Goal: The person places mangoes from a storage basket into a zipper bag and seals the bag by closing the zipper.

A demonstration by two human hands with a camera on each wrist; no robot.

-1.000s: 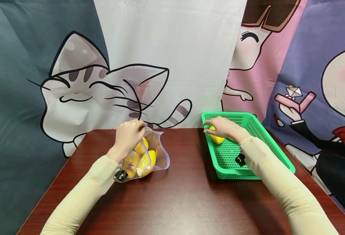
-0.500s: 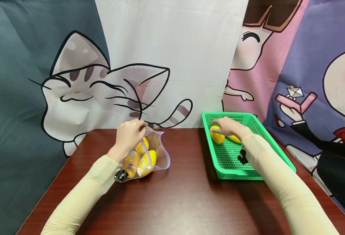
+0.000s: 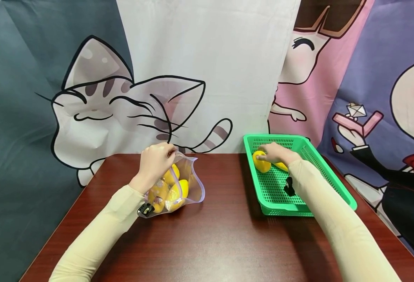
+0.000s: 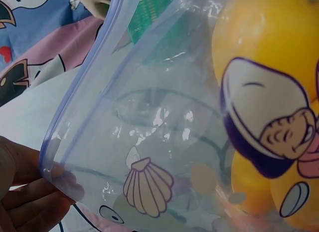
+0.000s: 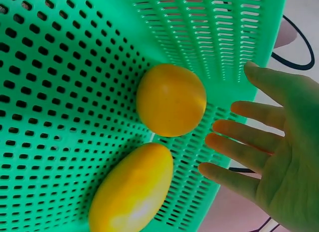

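At the upper corner of its opening, my left hand (image 3: 155, 162) pinches a clear zip bag (image 3: 194, 187) with a lilac seal. Several yellow mangoes (image 3: 179, 192) fill the bag's lower part, seen through printed plastic in the left wrist view. My right hand (image 3: 276, 152) is over the green basket (image 3: 281, 206), fingers extended and spread in the right wrist view. Inside lie a rounded yellow mango (image 5: 171, 100), just off the fingertips, and a longer mango (image 5: 133, 189) beside it. The thumb overlaps the rounded one in the head view.
Basket and bag stand apart on a dark reddish wooden table (image 3: 217, 235), the basket at the right near the back edge. A cartoon-printed cloth (image 3: 207, 58) hangs right behind the table. Small black camera mounts sit on both wrists.
My right hand has gone from the basket's left rim inward and lower, toward the rounded mango. The left hand keeps its hold on the bag, which has barely moved.
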